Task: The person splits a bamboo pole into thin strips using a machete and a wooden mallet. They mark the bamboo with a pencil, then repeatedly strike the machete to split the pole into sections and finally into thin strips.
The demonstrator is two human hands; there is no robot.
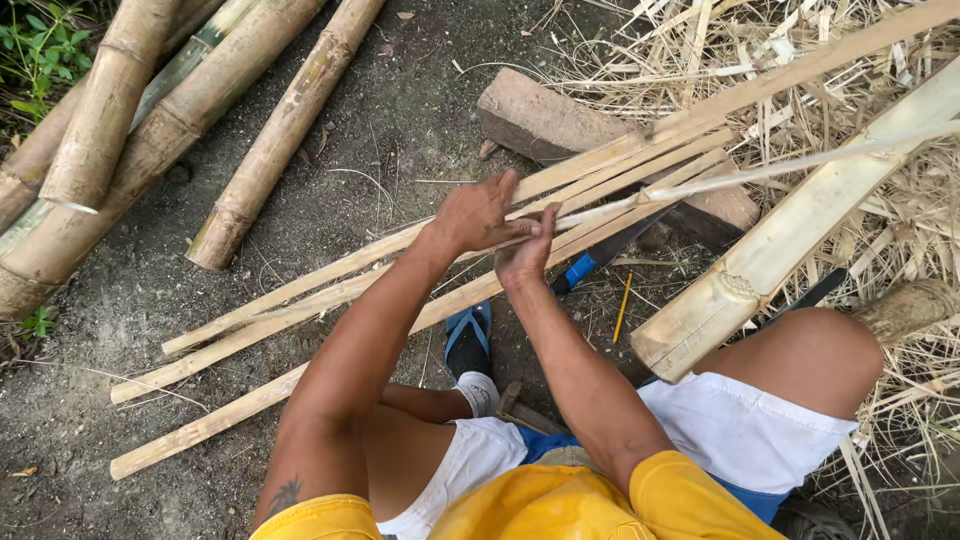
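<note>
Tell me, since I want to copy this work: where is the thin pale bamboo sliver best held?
Probably at its near end, where both hands already meet it. The thin sliver runs up to the right over the bamboo slats, so pinching that end from above with fingertips suits its narrow, flexible shape.
</note>
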